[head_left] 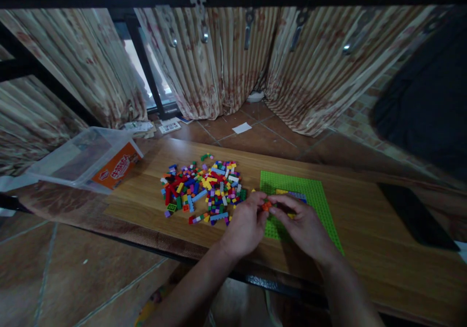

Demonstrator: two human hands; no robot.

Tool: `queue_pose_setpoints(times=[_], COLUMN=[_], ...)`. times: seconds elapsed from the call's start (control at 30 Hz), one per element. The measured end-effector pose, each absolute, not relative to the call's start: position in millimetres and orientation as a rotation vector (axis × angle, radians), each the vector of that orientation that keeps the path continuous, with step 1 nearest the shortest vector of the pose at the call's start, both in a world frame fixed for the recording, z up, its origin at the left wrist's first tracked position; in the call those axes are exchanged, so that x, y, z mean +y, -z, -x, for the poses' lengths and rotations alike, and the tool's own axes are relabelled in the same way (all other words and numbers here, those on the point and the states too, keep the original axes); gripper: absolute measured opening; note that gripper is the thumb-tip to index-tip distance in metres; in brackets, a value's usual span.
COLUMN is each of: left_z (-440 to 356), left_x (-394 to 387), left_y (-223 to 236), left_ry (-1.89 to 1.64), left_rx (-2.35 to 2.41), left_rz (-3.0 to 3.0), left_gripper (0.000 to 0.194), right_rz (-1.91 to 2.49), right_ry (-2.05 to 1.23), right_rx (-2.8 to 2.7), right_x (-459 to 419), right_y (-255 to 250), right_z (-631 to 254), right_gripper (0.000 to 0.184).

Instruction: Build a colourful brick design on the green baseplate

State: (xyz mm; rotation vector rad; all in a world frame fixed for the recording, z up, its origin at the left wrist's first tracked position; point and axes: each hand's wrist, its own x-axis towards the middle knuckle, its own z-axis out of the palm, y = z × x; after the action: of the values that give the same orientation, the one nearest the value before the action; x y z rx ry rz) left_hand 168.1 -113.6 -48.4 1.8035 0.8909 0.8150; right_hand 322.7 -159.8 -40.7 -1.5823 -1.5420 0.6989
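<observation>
I am pinching a small orange brick (267,204) between the fingertips of my left hand (243,227) and my right hand (306,227), both sets of fingers closing in on it. The brick is showing above the left part of a green plate (317,195); I cannot tell whether it is touching that surface. My right hand is partly covering the plate and hiding some of the yellow and blue bricks (297,195) sitting on it. A loose pile of mixed bricks (209,183) is spreading just beyond my left hand, on its left side. A clear tub (69,161) bearing an orange label (118,165) is standing at the left end of the wooden table (365,220), well apart from my fingers. A flat black object (416,215) is lying near the right end. Beyond the table, a white paper (242,128) is lying on the tiled floor, and striped curtains (204,74) are hanging behind it.
</observation>
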Motion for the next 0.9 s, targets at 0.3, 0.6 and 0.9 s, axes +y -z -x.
queue_pose_setpoints(times=[0.3, 0.6, 0.9], left_z=[-174.9, -175.3, -177.8], left_x=[-115.9, -117.1, -119.8], left_y=[49.9, 43.2, 38.1], left_ry=[-0.721, -0.507, -0.358], left_rx=[0.999, 1.05, 1.001], left_rz=[-1.87, -2.056, -2.182], left_gripper=[0.046, 0.041, 0.043], right_rz=[1.728, 1.893, 1.877], right_ry=[-0.537, -0.297, -0.36], right_rx=[-1.491, -1.389, -1.616], right_x=[-166.0, -171.9, -169.7], right_y=[48.6, 50.0, 59.6], right_z=[-352.1, -375.3, -378.1], right_gripper=[0.023, 0.024, 0.014])
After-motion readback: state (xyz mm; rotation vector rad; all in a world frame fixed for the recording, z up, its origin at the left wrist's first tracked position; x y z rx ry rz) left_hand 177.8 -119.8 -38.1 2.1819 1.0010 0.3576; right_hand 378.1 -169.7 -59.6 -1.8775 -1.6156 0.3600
